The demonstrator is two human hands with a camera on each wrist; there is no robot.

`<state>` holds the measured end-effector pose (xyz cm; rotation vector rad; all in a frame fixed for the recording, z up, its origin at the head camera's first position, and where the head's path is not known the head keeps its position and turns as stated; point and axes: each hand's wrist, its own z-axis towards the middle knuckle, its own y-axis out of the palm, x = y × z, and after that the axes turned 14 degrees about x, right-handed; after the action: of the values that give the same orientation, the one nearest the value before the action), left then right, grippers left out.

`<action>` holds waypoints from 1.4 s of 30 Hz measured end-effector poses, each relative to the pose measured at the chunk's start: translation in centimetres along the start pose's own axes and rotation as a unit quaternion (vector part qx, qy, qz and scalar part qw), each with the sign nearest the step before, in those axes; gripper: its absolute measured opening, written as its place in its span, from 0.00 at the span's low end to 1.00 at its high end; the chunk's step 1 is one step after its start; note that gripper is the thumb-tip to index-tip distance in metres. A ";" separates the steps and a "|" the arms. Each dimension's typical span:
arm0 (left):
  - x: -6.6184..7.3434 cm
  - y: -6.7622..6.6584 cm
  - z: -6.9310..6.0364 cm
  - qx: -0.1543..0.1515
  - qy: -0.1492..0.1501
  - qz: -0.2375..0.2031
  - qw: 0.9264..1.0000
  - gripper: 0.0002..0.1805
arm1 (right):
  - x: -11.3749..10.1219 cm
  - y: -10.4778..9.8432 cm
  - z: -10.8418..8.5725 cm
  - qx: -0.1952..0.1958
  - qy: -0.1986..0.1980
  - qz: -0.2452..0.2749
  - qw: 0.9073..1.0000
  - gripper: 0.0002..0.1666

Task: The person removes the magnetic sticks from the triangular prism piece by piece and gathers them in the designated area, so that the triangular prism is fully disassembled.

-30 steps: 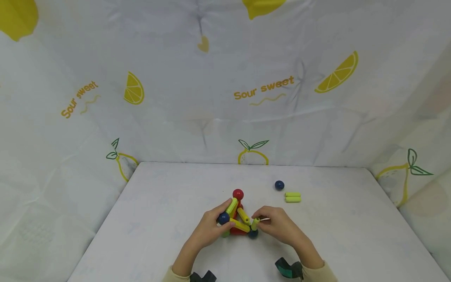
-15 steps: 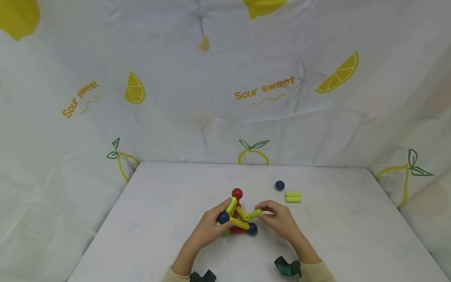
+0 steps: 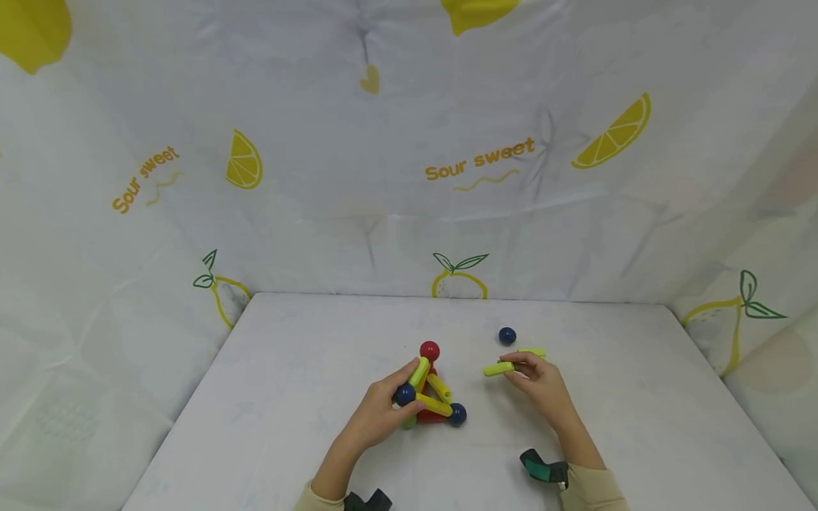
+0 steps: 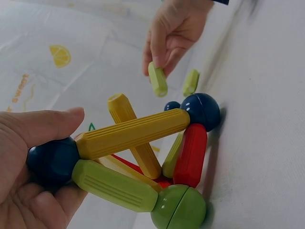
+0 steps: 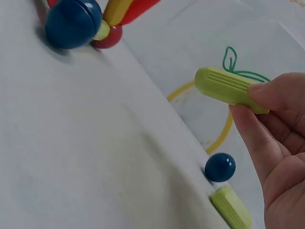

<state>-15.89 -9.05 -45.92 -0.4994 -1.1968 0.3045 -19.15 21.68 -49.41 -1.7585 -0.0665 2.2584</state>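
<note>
My left hand (image 3: 378, 413) holds a structure of rods and balls by a blue ball (image 4: 55, 160) at its upper corner. From that ball a yellow rod (image 4: 136, 132) leads to another blue ball (image 4: 202, 111), and a light green rod (image 4: 114, 185) leads to a green ball (image 4: 178, 210). A second yellow rod (image 3: 439, 387) slants with one end free. The red ball (image 3: 430, 350) sits at the far side. Away to the right, my right hand (image 3: 542, 387) pinches a loose light green rod (image 5: 226, 87) between thumb and fingers, above the table.
A loose blue ball (image 3: 507, 336) lies on the white table (image 3: 307, 355) beyond my right hand. Beside it lies a light green rod (image 3: 532, 352), partly behind the hand. A lemon-print cloth (image 3: 332, 177) hangs at the table's back edge.
My right hand has pulled the light green rod off the structure near its right blue ball and carried it right, towards the loose pieces. My left hand keeps its hold in place.
</note>
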 end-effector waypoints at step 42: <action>-0.4 0.1 0.0 0.005 0.004 -0.011 1.000 0.37 | 4.6 -3.3 0.7 0.145 0.065 -0.285 0.945 0.19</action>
<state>-16.04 -9.11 -46.26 -0.4779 -1.1919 0.2888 -20.19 26.12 -52.94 -1.4851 -0.1796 1.6442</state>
